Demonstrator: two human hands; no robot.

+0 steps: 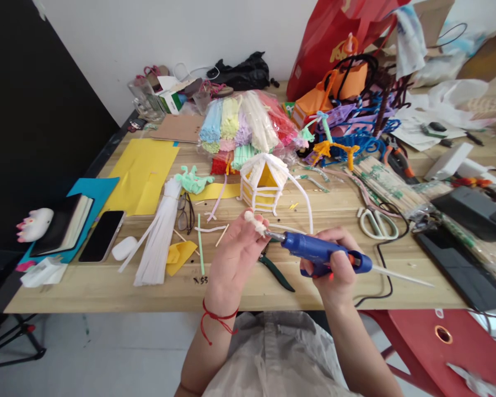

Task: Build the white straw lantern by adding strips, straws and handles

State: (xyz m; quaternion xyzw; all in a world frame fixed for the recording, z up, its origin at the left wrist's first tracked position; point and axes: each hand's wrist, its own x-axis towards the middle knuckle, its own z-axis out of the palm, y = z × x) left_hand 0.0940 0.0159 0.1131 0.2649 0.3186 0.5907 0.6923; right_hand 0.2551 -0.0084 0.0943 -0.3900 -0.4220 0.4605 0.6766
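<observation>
My left hand (233,253) pinches a small cream fuzzy piece (256,223), which looks like twisted pipe cleaner, between thumb and fingers. In my right hand (337,270) is a blue hot glue gun (320,251) with a white glue stick (403,275) sticking out of its back. The gun's metal nozzle meets or nearly meets the cream piece; I cannot tell which. Just beyond my hands stands a little white and yellow pipe-cleaner house (262,184), one long white strand arching from its roof to the right. Dark green pliers (276,273) lie beneath the gun.
White pipe cleaners (157,237), glasses (185,212) and a phone (102,236) lie to the left. Bagged coloured pipe cleaners (248,121) are at the back. Scissors (378,223), a black cable (382,264) and bundled sticks (392,184) lie to the right.
</observation>
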